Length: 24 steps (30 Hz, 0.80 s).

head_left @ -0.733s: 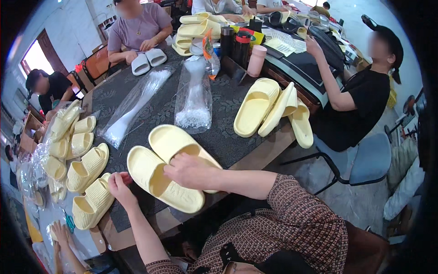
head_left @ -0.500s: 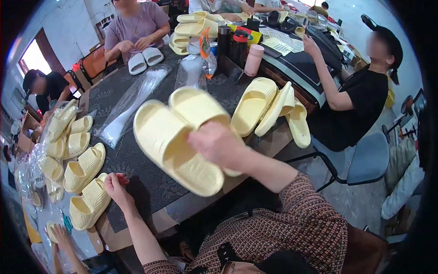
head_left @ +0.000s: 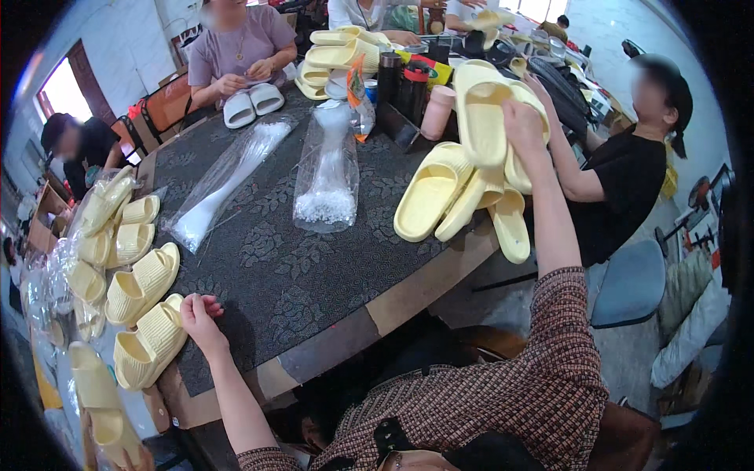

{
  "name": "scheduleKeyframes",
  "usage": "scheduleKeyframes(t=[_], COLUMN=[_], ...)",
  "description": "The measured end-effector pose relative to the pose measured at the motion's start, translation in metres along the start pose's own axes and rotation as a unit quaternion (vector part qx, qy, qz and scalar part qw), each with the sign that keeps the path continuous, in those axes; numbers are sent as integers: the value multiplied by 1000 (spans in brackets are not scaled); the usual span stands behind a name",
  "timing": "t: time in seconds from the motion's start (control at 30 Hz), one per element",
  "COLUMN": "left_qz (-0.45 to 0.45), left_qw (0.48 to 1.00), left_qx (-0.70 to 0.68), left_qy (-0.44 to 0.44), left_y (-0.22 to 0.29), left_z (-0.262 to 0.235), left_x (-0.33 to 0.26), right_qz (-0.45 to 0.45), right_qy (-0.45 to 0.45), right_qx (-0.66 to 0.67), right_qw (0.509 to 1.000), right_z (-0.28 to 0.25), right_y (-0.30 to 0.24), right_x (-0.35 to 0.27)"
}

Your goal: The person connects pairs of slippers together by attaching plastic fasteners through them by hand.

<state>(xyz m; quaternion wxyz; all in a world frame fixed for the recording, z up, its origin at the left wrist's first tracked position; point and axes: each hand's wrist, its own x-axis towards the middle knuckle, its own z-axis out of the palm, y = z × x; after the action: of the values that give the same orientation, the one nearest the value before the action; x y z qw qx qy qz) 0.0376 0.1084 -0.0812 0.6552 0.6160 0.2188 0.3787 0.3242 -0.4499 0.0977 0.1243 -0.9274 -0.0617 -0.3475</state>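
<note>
Out to the right, my right hand (head_left: 525, 129) grips a pair of pale yellow slide slippers (head_left: 482, 118) together by their straps. This pair hangs tilted over more yellow slippers (head_left: 430, 192) standing at the table's right edge. My left hand (head_left: 203, 318) is low at the left edge of the table, its fingers loosely curled and slightly apart, with nothing visible in them. It is right beside a ribbed yellow slipper (head_left: 149, 345), close to its end; whether they touch I cannot tell. Another ribbed slipper (head_left: 143, 284) sits just beyond.
Two clear bags of white strands (head_left: 326, 169) (head_left: 228, 188) lie on the dark patterned tabletop (head_left: 267, 298). Bagged slippers (head_left: 102, 212) crowd the left. Bottles (head_left: 437, 114) and stacked slippers (head_left: 339, 55) stand behind. Co-workers sit around; one person's hand (head_left: 118, 451) holds slippers at lower left.
My right hand has carried the yellow pair from mid-table up and right, uncovering the second clear bag. My left hand has barely moved. At lower left, another person's slippers have come up into view.
</note>
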Motion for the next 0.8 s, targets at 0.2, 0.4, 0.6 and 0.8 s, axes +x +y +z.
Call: scheduleKeyframes(t=[0.2,0.4,0.6,0.8], left_qz=[-2,-12,-8,1], left_qw=[1000,1000,1000,993], left_qx=[1,4,17,70], left_qy=[10,10,-7,-91], left_y=[-1,2,9,24], left_z=[2,4,11,26], left_x=[1,-1,-7,-22], right_qz=[-1,36,-62,-281], right_qy=[-94,-156,-56,-173], right_qx=[111,95,162,359], right_qw=[989,983,983,873], right_z=[41,32,-1,-7], right_y=[47,31,-47,-166], right_x=[17,-8,-22,-70])
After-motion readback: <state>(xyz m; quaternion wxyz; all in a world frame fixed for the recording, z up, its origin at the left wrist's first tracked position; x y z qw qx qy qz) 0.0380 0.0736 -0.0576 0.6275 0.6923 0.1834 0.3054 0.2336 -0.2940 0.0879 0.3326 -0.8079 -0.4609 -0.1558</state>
